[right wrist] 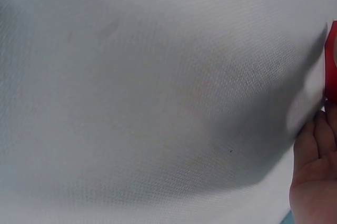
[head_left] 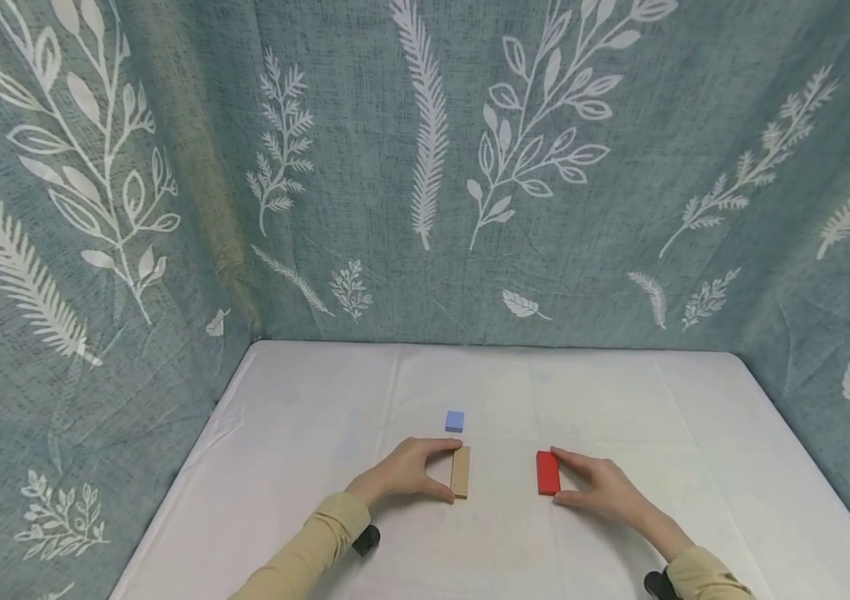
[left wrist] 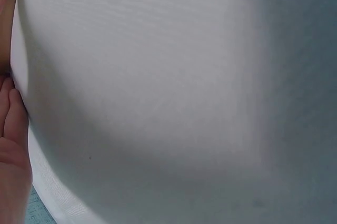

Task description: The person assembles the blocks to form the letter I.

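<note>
In the head view my left hand [head_left: 412, 469] pinches a narrow tan wooden block [head_left: 461, 472] by its far and near ends. The block lies lengthwise away from me on the white cloth. To its right, my right hand [head_left: 605, 490] holds a red rectangular block [head_left: 548, 472] in the same way, fingertips at the two ends of its right side. A small blue square block [head_left: 455, 422] sits just beyond the tan one, untouched. Each wrist view catches only a sliver of its block: tan block [left wrist: 5, 34] at the left edge, red block [right wrist: 330, 74] at the right edge.
The blocks rest on a white-covered table [head_left: 305, 392] with rounded far corners. A blue-green curtain [head_left: 365, 167] with white leaf prints hangs behind it and along both sides. Dark wrist devices [head_left: 367, 540] sit under the sleeves, close to the tabletop.
</note>
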`<state>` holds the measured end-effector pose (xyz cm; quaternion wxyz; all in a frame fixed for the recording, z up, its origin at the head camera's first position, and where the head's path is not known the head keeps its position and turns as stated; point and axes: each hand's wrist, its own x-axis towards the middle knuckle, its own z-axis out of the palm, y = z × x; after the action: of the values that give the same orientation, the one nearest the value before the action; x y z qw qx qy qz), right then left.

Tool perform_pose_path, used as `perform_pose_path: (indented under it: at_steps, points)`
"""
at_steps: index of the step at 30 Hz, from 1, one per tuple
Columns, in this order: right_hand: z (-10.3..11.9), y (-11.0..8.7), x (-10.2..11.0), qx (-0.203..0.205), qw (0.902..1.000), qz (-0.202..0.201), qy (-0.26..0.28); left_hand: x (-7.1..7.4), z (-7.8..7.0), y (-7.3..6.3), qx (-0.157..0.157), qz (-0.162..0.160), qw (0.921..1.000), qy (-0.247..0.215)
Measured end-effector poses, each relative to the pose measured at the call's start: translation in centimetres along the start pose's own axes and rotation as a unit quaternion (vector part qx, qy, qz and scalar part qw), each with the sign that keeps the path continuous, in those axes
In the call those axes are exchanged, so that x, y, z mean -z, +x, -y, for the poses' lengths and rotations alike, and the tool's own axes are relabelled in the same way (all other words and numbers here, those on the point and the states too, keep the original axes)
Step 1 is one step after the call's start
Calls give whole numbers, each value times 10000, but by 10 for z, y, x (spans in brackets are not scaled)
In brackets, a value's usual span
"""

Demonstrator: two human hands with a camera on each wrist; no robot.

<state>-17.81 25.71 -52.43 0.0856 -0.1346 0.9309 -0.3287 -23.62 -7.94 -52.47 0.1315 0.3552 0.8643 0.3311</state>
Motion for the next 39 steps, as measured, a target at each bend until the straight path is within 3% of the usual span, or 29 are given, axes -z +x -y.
perform_pose_path:
  at_steps: [22, 39]
  points:
    - [-4, 2, 0, -58, 9996, -250, 131, -3, 0, 3, 177, -60, 9997, -164]
    - [1, 5, 2, -205, 9988, -142, 417, -2, -1, -2, 353, -63, 9989, -297]
